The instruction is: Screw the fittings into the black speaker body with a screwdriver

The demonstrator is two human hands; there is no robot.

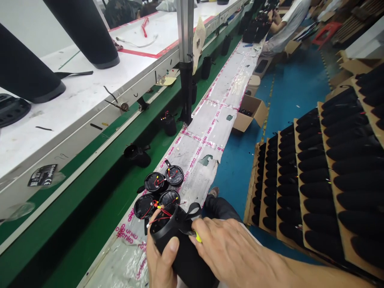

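Observation:
My left hand (160, 262) is wrapped round a black fabric-covered cylindrical speaker body (190, 256), tilted with its open end away from me. Red wires (163, 213) with a yellow connector come out of that end. A black strap loop (194, 211) stands up from its rim. My right hand (223, 244) is closed on a small dark tool with a yellow handle (198, 237), its tip against the rim beside the strap; the tool's exact kind is hidden by my fingers. Just beyond, several similar speaker bodies (154, 182) stand upright on the bench, wires showing in their tops.
The narrow plastic-covered bench (207, 132) runs ahead. Left of it, a green conveyor (102, 188) carries more speaker bodies (169, 125). A metal post (185, 60) rises between them. To the right are a carton (250, 114) and stacked speakers (315, 176). Another person (288, 26) works farther along.

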